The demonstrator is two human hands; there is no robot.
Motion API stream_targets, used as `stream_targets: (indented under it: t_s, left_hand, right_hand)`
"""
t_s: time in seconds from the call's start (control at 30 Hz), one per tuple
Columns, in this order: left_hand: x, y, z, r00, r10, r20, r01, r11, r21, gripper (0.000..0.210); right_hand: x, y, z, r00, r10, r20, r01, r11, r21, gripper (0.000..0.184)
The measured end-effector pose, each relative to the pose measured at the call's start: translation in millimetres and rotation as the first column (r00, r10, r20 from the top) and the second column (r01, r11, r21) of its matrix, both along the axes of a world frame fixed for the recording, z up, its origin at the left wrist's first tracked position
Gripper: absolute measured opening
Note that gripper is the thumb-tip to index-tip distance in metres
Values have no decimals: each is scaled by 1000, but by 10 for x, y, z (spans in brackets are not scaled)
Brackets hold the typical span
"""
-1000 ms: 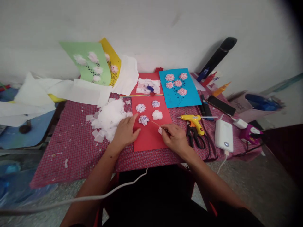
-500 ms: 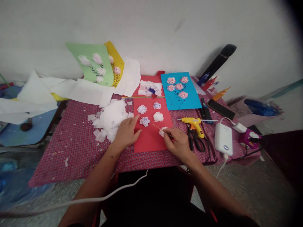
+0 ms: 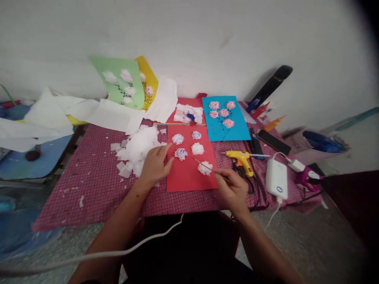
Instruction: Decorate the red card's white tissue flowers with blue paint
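The right hand [image 3: 234, 190] pinches a thin brown stick [image 3: 202, 164] over the nearest white paper flower [image 3: 204, 170]; the left hand [image 3: 154, 165], spread, overlaps the red paper sheet [image 3: 186, 179] at left.

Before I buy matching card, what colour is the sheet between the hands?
Red; the sheet shows best in the head view.

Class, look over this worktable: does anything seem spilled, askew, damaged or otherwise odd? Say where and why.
Small white scraps lie strewn on the left of the checked cloth, apart from the white paper pile beside the left hand, so they look like litter.
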State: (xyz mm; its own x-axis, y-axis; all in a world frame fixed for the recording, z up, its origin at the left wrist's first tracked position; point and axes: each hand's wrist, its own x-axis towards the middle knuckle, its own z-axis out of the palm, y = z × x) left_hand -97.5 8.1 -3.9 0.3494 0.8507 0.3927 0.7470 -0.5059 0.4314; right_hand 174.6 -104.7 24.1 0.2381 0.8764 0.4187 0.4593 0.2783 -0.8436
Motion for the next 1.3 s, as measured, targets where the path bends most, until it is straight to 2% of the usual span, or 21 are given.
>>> stream_targets:
  t_s: [0.1, 0.23, 0.37, 0.47, 0.57, 0.63, 0.67, 0.7, 0.77, 0.83, 0.9, 0.93, 1.0, 1.17, 1.3]
  left_hand:
    - [-38, 9, 1, 994, 68, 87, -75, 993, 90, 34]
    - [-48, 3, 20, 982, 107, 153, -130, 980, 152, 27]
    - [-28, 19, 46, 953, 126, 276, -171, 975, 144, 29]
    - [-66, 75, 52, 888, 174, 425, -261, 953, 155, 27]
    - [-139, 74, 97, 841, 223, 492, -348, 921, 178, 21]
    - [-146, -27, 171, 854, 225, 470, -337, 926, 169, 20]
    - [-120, -113, 216, 876, 203, 437, -299, 940, 164, 19]
    - [-71, -217, 261, 917, 127, 379, -199, 967, 157, 19]
    - [95, -452, 329, 968, -92, 232, 73, 993, 89, 23]
    - [316, -673, 345, 939, -342, 43, 344, 938, -51, 29]
    - [529, -840, 307, 846, -525, -89, 511, 848, -144, 37]
    - [615, -901, 274, 803, -580, -137, 559, 813, -161, 41]
    - [731, -990, 200, 763, -617, -193, 590, 787, -180, 47]
    - [835, -1108, 83, 716, -662, -222, 632, 750, -195, 64]
    - [990, -1089, 48, 630, -732, -258, 716, 677, -172, 64]
  right_hand:
    - [133, -82, -86, 935, -138, -326, 98, 986, -136, 12]
    - [340, -54, -107, 778, -148, -611, 66, 986, -154, 13]
    - [493, 30, 40, 707, -115, -698, 49, 992, -114, 11]
    - [532, 57, 118, 667, -77, -741, 19, 996, -86, 12]
    - [540, 27, 103, 609, -76, -789, -36, 992, -123, 14]
    - [566, -13, 59, 581, -99, -808, -56, 985, -160, 17]
    - [591, -32, 35, 576, -109, -810, -61, 983, -176, 19]
    - [624, -48, 12, 575, -116, -810, -64, 980, -187, 21]
    - [708, -63, -22, 581, -121, -805, -69, 978, -197, 24]
    - [795, -53, -34, 580, -118, -806, -73, 978, -196, 29]
    - [865, -19, -26, 574, -112, -811, -84, 977, -194, 32]
    - [890, 6, -15, 575, -109, -811, -91, 976, -196, 33]
    - [927, 75, 23, 593, -105, -798, -104, 973, -205, 33]
    - [983, 435, 228, 696, -84, -713, -113, 968, -224, 33]
    - [982, 779, 420, 694, -22, -720, -204, 953, -225, 31]
